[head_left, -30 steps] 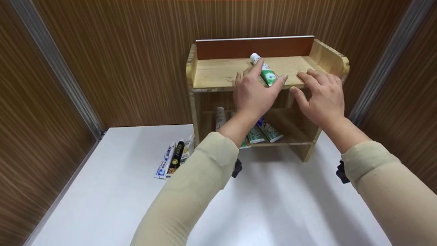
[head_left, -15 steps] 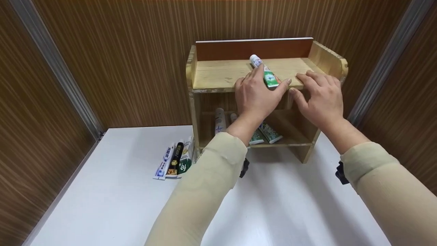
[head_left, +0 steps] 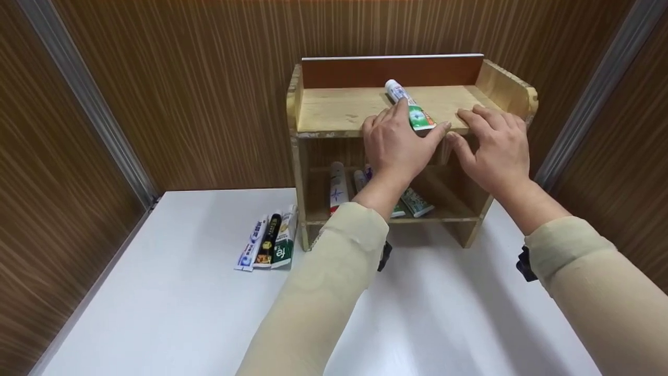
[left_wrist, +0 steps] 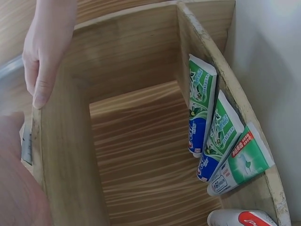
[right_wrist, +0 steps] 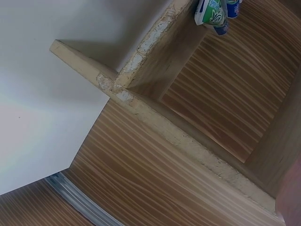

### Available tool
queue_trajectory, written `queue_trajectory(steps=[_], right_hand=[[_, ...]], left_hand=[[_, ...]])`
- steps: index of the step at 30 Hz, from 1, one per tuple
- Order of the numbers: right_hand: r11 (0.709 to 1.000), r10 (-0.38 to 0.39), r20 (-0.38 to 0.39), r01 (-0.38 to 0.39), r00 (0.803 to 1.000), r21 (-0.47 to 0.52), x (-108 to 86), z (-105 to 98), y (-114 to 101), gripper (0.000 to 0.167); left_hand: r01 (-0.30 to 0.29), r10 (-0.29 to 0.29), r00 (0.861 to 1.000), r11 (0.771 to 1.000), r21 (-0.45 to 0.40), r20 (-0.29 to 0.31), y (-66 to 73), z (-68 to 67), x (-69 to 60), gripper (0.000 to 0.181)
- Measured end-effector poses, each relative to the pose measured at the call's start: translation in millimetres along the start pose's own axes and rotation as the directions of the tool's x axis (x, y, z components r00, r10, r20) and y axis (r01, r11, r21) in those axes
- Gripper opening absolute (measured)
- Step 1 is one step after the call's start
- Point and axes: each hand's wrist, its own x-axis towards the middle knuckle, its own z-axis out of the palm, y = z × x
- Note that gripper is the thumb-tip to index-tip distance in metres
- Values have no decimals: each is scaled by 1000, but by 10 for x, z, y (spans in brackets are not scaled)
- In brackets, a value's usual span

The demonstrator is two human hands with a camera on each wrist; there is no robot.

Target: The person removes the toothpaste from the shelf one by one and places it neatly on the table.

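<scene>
In the head view, a white-and-green toothpaste tube [head_left: 419,116] lies slanted on the top board of a small wooden shelf [head_left: 334,107], cap toward the back. My left hand [head_left: 399,140] is at its crimped end, the index finger against the tube's left side and the thumb spread just to the right. My right hand [head_left: 496,143] rests on the board's front right part, fingers on top and thumb at the front edge. In the left wrist view, several toothpaste tubes [left_wrist: 225,136] lie on the lower board; my left forearm partly hides them in the head view.
Left of the shelf, three toothpaste tubes lie side by side on the white table [head_left: 198,303]: a white-and-blue one [head_left: 252,244], a black one [head_left: 269,240] and a green-and-white one [head_left: 284,243]. Wood-grain walls [head_left: 219,104] enclose the table behind and at the sides.
My left hand has shifted slightly right, and the tube's crimped end has swung right with it, so the tube slants more. My right hand has stayed in place on the shelf.
</scene>
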Motion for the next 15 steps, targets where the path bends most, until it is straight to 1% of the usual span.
queue_trajectory(steps=[5,11,15], right_hand=[[1000,3,5,-3,1000,-5,2,-10,-7,51],[1000,1,8,-1,1000,2,-8,-1,-18,51],[1000,-1,6,1,1000,5,-5,-2,-23,51]], left_hand=[[-12,12,1000,999,31,-5,-7,5,1,84],[-34,34,999,999,22,-24,-38,7,-10,72],[-29,29,999,999,25,-18,-37,2,-6,72]])
